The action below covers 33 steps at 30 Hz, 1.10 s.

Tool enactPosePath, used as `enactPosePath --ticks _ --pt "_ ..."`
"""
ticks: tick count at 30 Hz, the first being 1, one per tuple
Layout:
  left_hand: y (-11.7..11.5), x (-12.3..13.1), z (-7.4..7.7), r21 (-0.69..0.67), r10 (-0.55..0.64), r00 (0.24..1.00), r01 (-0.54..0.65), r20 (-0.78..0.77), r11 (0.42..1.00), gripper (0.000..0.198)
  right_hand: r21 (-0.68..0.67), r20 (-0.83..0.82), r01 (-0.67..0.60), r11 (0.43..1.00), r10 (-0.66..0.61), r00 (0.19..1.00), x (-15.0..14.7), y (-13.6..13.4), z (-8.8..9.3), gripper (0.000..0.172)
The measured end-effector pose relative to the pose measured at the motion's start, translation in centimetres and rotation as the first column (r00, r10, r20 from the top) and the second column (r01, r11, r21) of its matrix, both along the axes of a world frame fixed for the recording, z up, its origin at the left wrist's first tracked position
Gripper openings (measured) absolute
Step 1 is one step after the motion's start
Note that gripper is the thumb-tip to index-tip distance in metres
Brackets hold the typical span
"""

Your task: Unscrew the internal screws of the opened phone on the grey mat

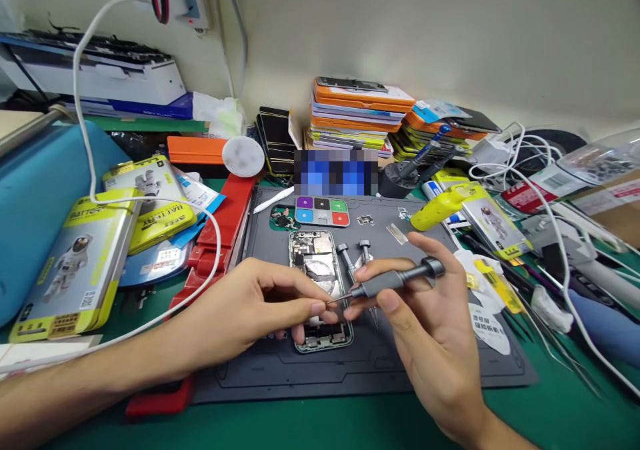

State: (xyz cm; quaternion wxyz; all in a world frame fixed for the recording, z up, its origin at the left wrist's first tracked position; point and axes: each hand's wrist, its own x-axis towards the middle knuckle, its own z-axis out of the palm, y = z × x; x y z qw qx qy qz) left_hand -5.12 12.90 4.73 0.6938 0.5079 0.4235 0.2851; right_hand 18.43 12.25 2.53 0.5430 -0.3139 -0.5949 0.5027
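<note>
From where I'm standing: opened phone (323, 270) lies mid-frame, innards up, on a dark gray mat (425, 373), its long side running up/down the pic. L hand (280, 297) is over its lower half, thumb & fingertips pinched together right at the tip of a gray screwdriver (385, 283); can't tell if there's a tiny part btwn them. R hand (435, 330) is closed round that driver, thumb & fingers on the shaft, handle end up toward the right, bit pointing left over the phone. Two more drivers (365, 245) lie just right of the phone, partly behind the R hand. Above the phone, approx. center: a color-block tray (322, 211) w/ purple, black, green, blue & red squares. Yellow bottle (435, 211) is at the mat's upper right edge. Left side: red clamp-like fixture (207, 237), then yellow-edged battery boxes (75, 270). Upper center, a stack of orange etc. cases (360, 103) near the wall. White cable (80, 70) loops down the left, in front of the boxes.
</note>
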Motion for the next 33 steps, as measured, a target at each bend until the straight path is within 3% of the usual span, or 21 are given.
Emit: enactPosePath --ticks 6,33 --pt "0.13 -0.01 -0.51 -0.021 0.003 0.999 -0.002 0.041 1.000 0.012 -0.150 -0.001 0.023 0.988 -0.023 1.000 -0.10 -0.28 0.51 0.043" --pt "-0.07 -0.31 -0.49 -0.021 -0.050 0.999 0.050 0.009 0.999 0.012 -0.238 -0.087 -0.083 0.968 0.064 0.994 0.03 0.02 0.54 0.043"
